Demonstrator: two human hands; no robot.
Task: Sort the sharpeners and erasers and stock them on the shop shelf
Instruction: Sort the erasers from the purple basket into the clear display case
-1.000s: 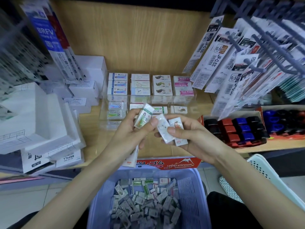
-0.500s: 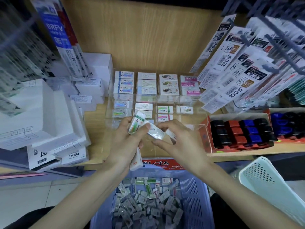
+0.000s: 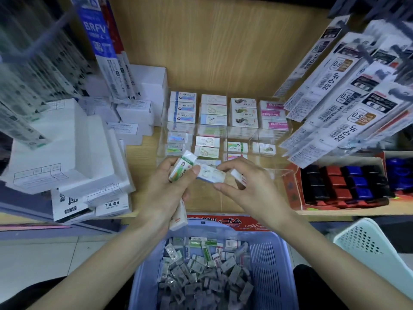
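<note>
My left hand (image 3: 166,191) grips several wrapped erasers: a green-sleeved eraser (image 3: 182,167) sticks up past the thumb and another white eraser (image 3: 178,217) hangs below the palm. Between both hands lies a pale blue-sleeved eraser (image 3: 211,173), its left end under my left thumb and my right fingertips on it. My right hand (image 3: 248,193) also holds a small white eraser (image 3: 238,176) under its fingers. Both hands hover over the front of a clear acrylic divider tray (image 3: 288,128) with rows of sorted erasers (image 3: 213,113). A lilac basket (image 3: 266,260) below holds many loose wrapped erasers.
White refill boxes (image 3: 67,153) are stacked on the left of the wooden shelf (image 3: 145,153). A red tray of black, red and blue sharpeners (image 3: 344,184) sits at right. Hanging refill packets (image 3: 348,104) overhang the right side. A pale green basket (image 3: 366,245) stands at lower right.
My hands have lowered and drawn together; the blue-sleeved eraser passed from my right hand's grip toward my left thumb. The view tilted down slightly.
</note>
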